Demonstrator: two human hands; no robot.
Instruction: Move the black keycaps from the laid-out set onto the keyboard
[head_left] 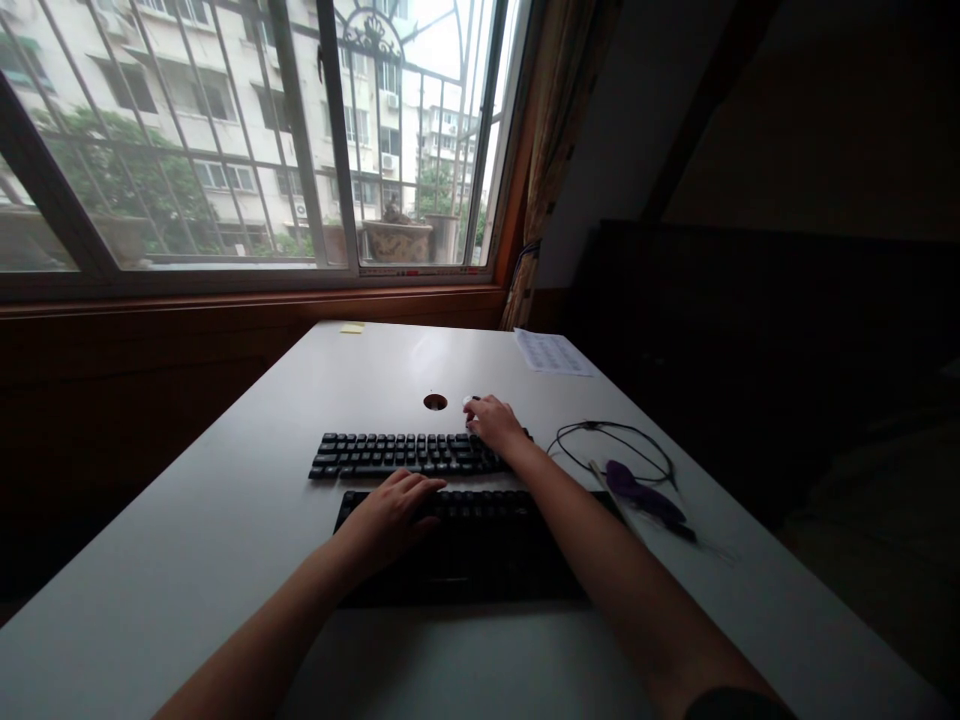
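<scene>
My left hand (394,508) lies over the left part of the nearer black keyboard (480,570), fingers stretched out and apart, holding nothing. Most of that keyboard's front is too dark to make out. Beyond it, a second black keyboard (382,455) with rows of dark keys lies crosswise on the white table (247,480). My right hand (495,422) reaches past this keyboard's right end, covering some of its keys. Its fingers are bent around a small white object (469,403), whose kind I cannot make out.
A round cable hole (435,402) is left of my right hand. Right of the keyboards lie a looped black cable (667,460) and a dark purple item (637,490). Printed papers (551,352) and a yellow note (352,327) rest at the far edge, below a barred window (225,150).
</scene>
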